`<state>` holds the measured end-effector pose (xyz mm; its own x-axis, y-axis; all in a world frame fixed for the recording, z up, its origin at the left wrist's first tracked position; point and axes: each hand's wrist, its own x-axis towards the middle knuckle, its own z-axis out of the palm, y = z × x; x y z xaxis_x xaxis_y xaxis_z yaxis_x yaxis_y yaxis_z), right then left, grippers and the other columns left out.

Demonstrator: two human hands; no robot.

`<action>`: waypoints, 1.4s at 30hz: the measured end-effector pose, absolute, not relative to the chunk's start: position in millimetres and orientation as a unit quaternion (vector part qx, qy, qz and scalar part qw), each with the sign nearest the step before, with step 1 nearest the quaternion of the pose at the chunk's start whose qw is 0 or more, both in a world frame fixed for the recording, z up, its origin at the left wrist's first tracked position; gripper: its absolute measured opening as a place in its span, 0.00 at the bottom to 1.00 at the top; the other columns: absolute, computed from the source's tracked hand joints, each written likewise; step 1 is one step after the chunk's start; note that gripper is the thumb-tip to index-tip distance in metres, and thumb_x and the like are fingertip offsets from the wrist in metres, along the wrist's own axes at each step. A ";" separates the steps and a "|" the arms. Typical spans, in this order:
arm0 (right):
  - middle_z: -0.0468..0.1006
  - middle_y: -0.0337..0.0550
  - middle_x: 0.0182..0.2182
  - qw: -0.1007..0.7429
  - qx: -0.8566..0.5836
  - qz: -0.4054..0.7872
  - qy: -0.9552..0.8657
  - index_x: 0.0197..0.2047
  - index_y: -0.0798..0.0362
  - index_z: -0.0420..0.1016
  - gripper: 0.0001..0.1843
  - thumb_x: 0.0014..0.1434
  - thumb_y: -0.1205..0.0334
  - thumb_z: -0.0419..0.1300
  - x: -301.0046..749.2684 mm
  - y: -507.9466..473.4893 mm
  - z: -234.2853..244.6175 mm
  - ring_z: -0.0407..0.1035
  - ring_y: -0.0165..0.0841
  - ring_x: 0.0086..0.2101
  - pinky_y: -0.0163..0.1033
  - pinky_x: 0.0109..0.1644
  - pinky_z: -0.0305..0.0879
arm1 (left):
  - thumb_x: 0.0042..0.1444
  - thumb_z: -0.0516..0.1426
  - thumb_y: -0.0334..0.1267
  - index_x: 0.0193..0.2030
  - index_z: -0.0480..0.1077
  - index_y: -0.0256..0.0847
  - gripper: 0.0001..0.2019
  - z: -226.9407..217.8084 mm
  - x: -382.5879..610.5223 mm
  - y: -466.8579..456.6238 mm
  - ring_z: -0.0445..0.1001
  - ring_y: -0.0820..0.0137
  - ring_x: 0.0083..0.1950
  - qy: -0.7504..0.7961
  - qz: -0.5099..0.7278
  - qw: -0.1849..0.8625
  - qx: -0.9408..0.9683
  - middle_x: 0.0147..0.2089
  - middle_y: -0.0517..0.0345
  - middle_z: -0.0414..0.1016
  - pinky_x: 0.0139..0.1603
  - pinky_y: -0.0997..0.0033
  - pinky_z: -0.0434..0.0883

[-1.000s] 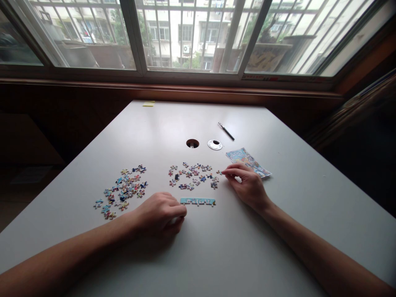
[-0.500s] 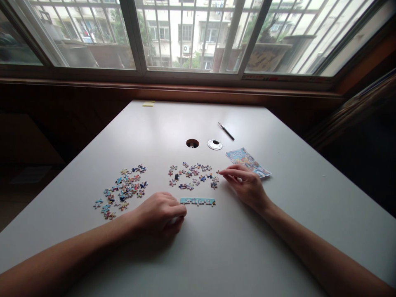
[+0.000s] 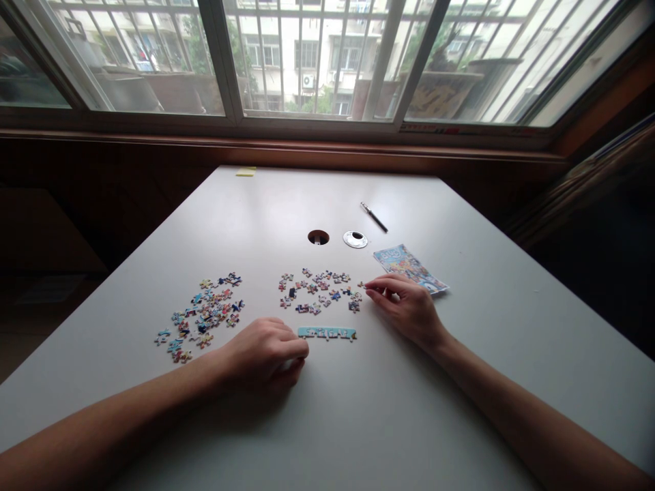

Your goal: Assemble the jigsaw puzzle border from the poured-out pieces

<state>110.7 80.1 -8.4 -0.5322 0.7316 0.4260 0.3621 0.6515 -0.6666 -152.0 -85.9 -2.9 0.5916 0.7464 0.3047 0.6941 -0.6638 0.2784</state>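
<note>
My left hand (image 3: 273, 353) rests on the table with its fingers curled, just beside the left end of a joined strip of light-blue jigsaw pieces (image 3: 327, 333). Whatever its fingers may hold is hidden from view. At the right edge of the middle group of loose jigsaw pieces (image 3: 323, 278), the thumb and forefinger of my right hand (image 3: 404, 303) close on a small jigsaw piece (image 3: 361, 285). A larger heap of jigsaw pieces (image 3: 212, 310) lies to the left, beyond my left forearm.
A colourful printed sheet (image 3: 409, 266) lies just beyond my right hand. Farther back are a pen (image 3: 374, 217), a round silver cover (image 3: 355, 239) and a cable hole (image 3: 318, 237) in the white table (image 3: 286, 204). Yellow tape (image 3: 246, 172) marks the far edge.
My right thumb and forefinger have drawn together at the small piece, and the fingertips have shifted slightly to the right. My left hand has stayed in place.
</note>
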 end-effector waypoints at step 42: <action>0.76 0.45 0.32 0.344 -0.323 0.244 -0.848 0.35 0.51 0.79 0.07 0.61 0.59 0.61 111.3 81.3 -10.1 0.69 0.33 0.29 0.40 0.31 0.69 | 0.55 0.52 0.31 0.30 0.63 0.42 0.04 -2.4 -151.7 -85.8 0.65 0.74 0.24 0.408 0.202 0.060 0.888 0.24 0.63 0.68 0.31 0.71 0.64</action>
<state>111.3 81.3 -10.1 -0.5559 0.7144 0.4249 0.3792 0.6729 -0.6352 -151.7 -85.8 -2.4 0.5860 0.7486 0.3102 0.6998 -0.6605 0.2722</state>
